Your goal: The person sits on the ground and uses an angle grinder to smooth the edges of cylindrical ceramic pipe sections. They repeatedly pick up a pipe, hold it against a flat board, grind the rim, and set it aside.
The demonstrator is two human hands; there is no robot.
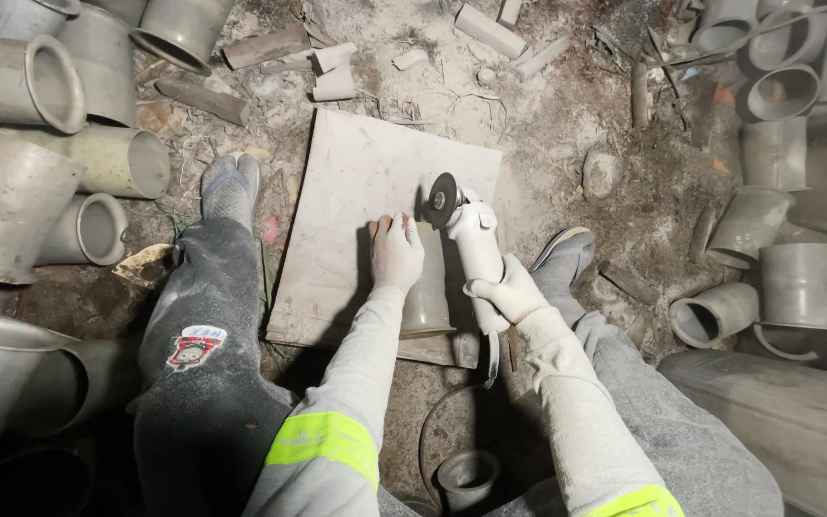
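The metal pipe fitting [428, 292] stands on a pale board [356, 182] on the dirt floor, between the person's knees. Nearest, a small cup-shaped fitting [468, 476] sits on the ground beside a looping power cord [430, 421]. The left hand [396, 252], gloved, lies over the pipe fitting's top with fingers curled around it. The right hand [507, 292], also gloved, is wrapped tightly about the body of an angle grinder [471, 235], whose dark disc [443, 199] sits just beside the fitting's upper edge. Beyond the board lie broken offcuts [333, 72]; grey pipe sections [777, 144] pile on both sides.
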